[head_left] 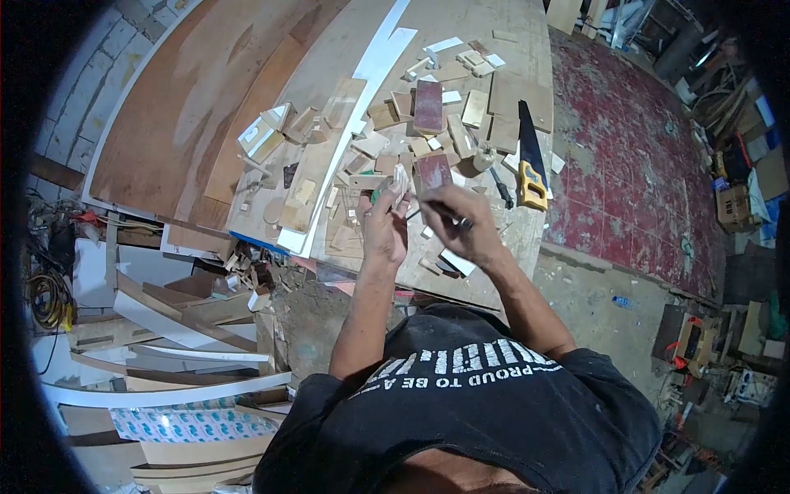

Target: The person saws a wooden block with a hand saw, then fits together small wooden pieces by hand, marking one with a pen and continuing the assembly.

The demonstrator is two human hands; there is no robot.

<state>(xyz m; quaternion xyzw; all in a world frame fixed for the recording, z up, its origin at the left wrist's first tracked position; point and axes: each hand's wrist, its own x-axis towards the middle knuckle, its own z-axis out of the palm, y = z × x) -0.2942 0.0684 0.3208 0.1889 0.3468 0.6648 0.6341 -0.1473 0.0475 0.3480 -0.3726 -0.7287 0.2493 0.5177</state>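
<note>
My left hand (385, 229) is raised over the near part of the workbench (444, 290), its fingers closed round a small pale piece (401, 183). Close on its right is my right hand (462, 221), curled round a thin dark tool whose tip points at the left hand; the tool's kind is too small to tell. Just beyond the hands lies a dark red block (434, 170), with a second red block (429, 105) farther back. A saw (532, 160) with a yellow handle rests at the bench's right side, and a dark-handled tool (501, 188) lies left of it.
Wood offcuts (474, 107) are scattered over the bench, with a long white strip (374, 70) along its left part. Large brown boards (177, 107) stand at the left. Curved panels (177, 329) are stacked at lower left. A red tiled floor (625, 165) extends to the right.
</note>
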